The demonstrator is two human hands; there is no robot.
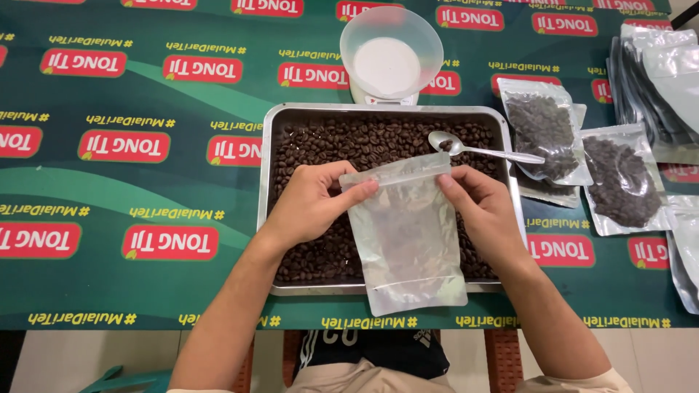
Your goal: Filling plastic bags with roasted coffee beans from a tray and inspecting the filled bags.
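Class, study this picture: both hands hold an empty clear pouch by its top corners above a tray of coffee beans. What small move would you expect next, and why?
Probably pulling the zip top apart. The left hand and right hand pinch the top corners of the pouch, which looks flat and empty. A spoon lies on the beans in the tray, and filled pouches lie to the right.

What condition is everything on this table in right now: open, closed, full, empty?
Clear pouch: empty, held at its top by both hands.
Left hand: gripping the pouch's top corner.
Right hand: gripping the other corner.
Metal tray: full of coffee beans.
Spoon: lying on the beans.
White bowl: empty, on a scale.
Two pouches: filled with beans.
Stacked pouches: empty.
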